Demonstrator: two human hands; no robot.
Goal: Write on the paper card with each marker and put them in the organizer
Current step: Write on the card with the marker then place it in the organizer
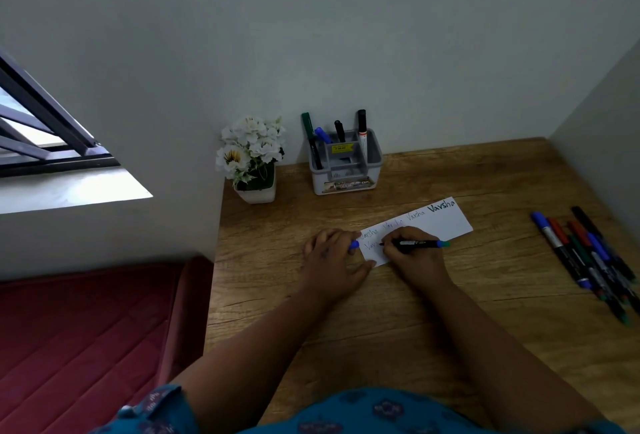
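Head view: at centre, the right hand (412,253) pinches a black marker (415,244), tip on the white paper card (446,222). The left hand (332,257) curls around a blue cap (354,244), pressing the card's 9 o'clock end. Grey organizer (346,170) with four markers at 12; loose markers (588,257) at 3 on the wooden desk (450,312).

Left hand (334,253) rests flat, fingers loosely curled; right hand (412,253) pinches.

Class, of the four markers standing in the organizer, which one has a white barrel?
The marker at the back right corner of the organizer: black cap, white barrel. The other three show dark barrels or caps only.
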